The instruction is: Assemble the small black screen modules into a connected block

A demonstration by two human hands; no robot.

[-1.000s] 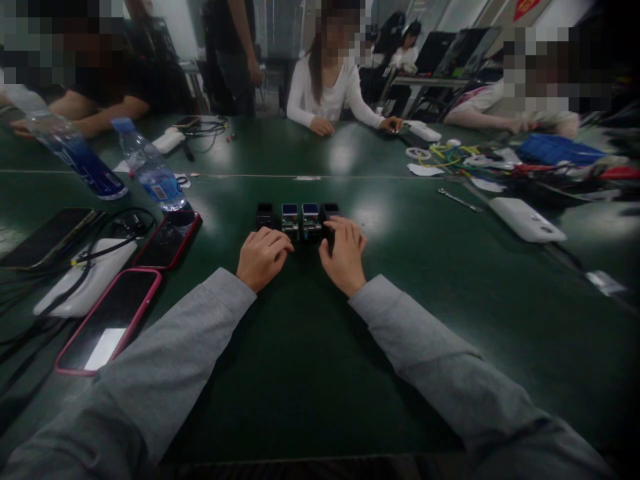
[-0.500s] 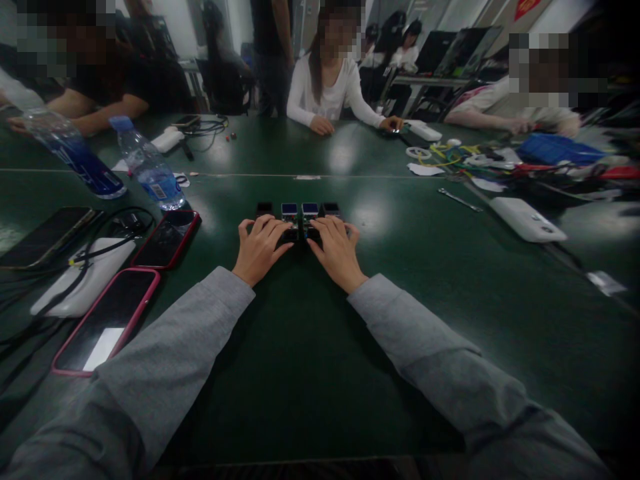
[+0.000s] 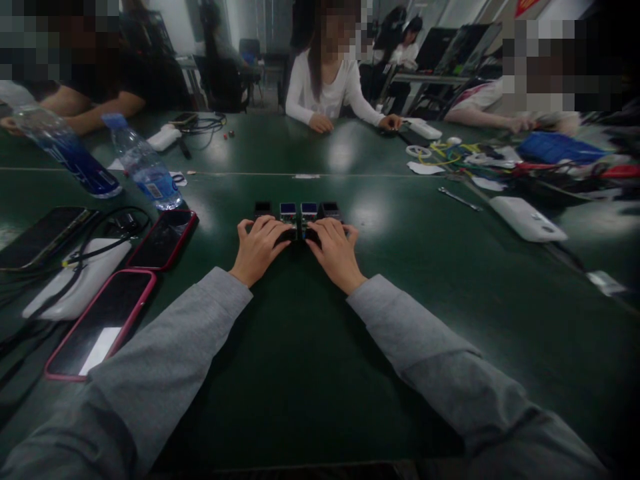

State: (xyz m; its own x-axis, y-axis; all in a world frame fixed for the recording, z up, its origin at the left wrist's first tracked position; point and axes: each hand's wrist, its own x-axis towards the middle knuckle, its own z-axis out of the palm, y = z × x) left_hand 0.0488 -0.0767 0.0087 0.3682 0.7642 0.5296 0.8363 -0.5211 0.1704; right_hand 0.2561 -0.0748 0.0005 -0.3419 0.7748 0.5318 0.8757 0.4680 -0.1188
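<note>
A row of small black modules [image 3: 298, 212], two of them with bluish tops, stands on the dark green table [image 3: 310, 347] just ahead of me. My left hand [image 3: 259, 248] lies on the left half of the row, fingers curled over the modules. My right hand [image 3: 334, 251] covers the right half in the same way, its fingers bent over the tops. The two hands nearly touch at the middle of the row. The near sides of the modules are hidden under my fingers.
Phones in red cases [image 3: 100, 320] [image 3: 161, 239], a white power bank [image 3: 75, 287] and cables lie at the left, with two water bottles [image 3: 143, 170] [image 3: 65, 150] behind. A white box [image 3: 527, 219], a wrench [image 3: 459, 199] and wire clutter sit at the right. Other people sit across the table.
Both hands have slid forward from the near side of the row onto the modules and drawn closer together. The right hand moved left from the row's right end.
</note>
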